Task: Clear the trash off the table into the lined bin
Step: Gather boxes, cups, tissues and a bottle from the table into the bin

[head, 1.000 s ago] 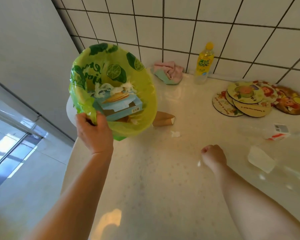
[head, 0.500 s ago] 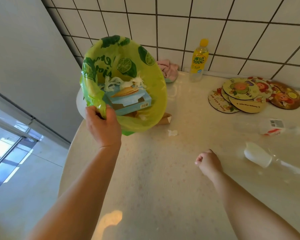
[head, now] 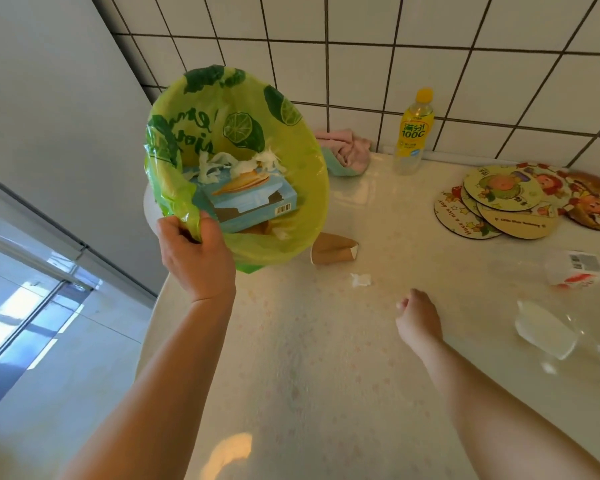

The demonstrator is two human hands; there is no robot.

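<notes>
Up in the upper left of the frame, the left hand (head: 196,258) grips the near rim of the bin (head: 305,188), fingers closed on its lime-printed green liner (head: 250,129), holding it tilted with the opening toward the camera. Inside lie a blue tissue box (head: 253,206) and shredded white paper (head: 236,164). Right of centre, the right hand (head: 418,318) hovers over the bench (head: 309,375), fingers curled into a loose fist with nothing visible in them. Between the bin and that hand lie a tipped brown paper cup (head: 333,251) and a small white scrap (head: 361,279). At the right edge lie a clear plastic bottle (head: 572,271) and a clear plastic cup (head: 544,329).
</notes>
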